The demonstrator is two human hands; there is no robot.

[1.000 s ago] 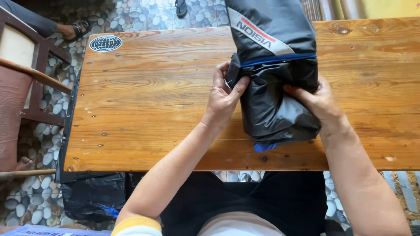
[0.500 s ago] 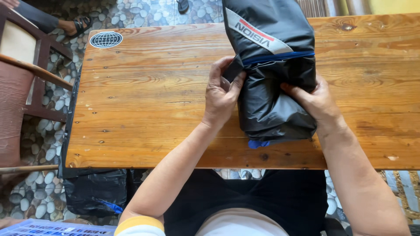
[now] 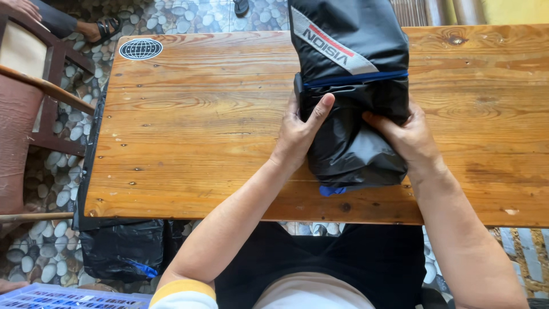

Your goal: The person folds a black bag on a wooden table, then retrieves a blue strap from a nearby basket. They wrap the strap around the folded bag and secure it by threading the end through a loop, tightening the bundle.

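A folded dark grey jacket [image 3: 351, 86] with a blue zip line and a light band across its upper part lies on the wooden surface [image 3: 200, 143], toward two o'clock of the view, its far end running off the top edge of the picture and its near end stopping just short of the surface's front edge. The left hand [image 3: 298, 133] presses against the jacket's nine o'clock side, thumb laid up along the fabric and fingers curled in on the fold, so it grips the cloth rather than lying flat. The right hand [image 3: 407, 136] closes on the jacket's three o'clock side, fingers tucked over the bundle's edge and touching the cloth. The jacket's lower, rolled part sits squeezed between the two hands, and a small blue corner [image 3: 331, 190] of cloth pokes out beneath it at six o'clock. At eleven o'clock of the surface, well apart from the hands, lies a round black and white globe sticker [image 3: 140, 48]. A black bag [image 3: 123, 249] hangs below the surface's eight o'clock corner, above a pebbled floor [image 3: 40, 257]. A wooden chair [image 3: 31, 91] stands at nine o'clock, and a blue crate [image 3: 68, 297] shows at the seven o'clock edge.
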